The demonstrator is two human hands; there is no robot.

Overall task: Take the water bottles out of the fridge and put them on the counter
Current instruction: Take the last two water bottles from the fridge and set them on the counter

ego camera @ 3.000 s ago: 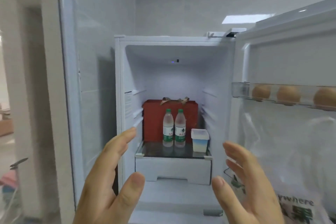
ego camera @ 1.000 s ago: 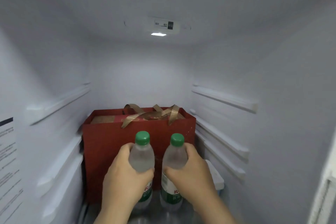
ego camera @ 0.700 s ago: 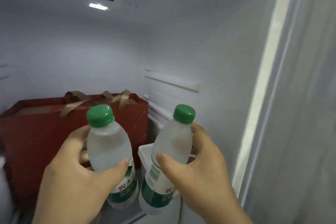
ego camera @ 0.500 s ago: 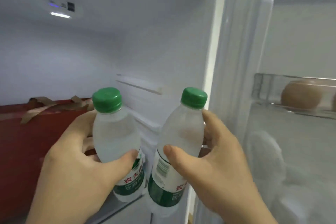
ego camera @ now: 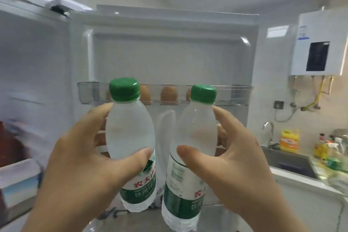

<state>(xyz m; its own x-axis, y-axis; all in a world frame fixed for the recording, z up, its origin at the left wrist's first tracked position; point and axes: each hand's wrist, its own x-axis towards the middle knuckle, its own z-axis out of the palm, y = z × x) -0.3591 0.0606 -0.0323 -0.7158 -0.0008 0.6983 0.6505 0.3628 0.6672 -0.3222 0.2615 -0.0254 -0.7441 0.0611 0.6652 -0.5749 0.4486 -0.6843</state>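
Two clear water bottles with green caps and green-and-white labels are held upright in front of me. My left hand [ego camera: 82, 171] grips the left water bottle [ego camera: 130, 133] around its middle. My right hand [ego camera: 239, 173] grips the right water bottle [ego camera: 195, 133] the same way. Both bottles are out of the fridge compartment [ego camera: 32, 73], which lies at the left, and they hang in front of the open fridge door [ego camera: 169, 52]. The counter [ego camera: 305, 181] runs along the lower right.
The door shelf [ego camera: 88, 92] holds brown eggs [ego camera: 168, 94]. A red bag [ego camera: 7, 143] and a white box [ego camera: 18, 179] stay in the fridge. At the right are a sink [ego camera: 288, 160], a tap [ego camera: 269, 132], a yellow detergent bottle [ego camera: 289, 140], several bottles and a wall water heater [ego camera: 318, 43].
Both hands closed on the bottles and lifted them out of the fridge. My view swung right, from the fridge's inside to the open door and the sink counter.
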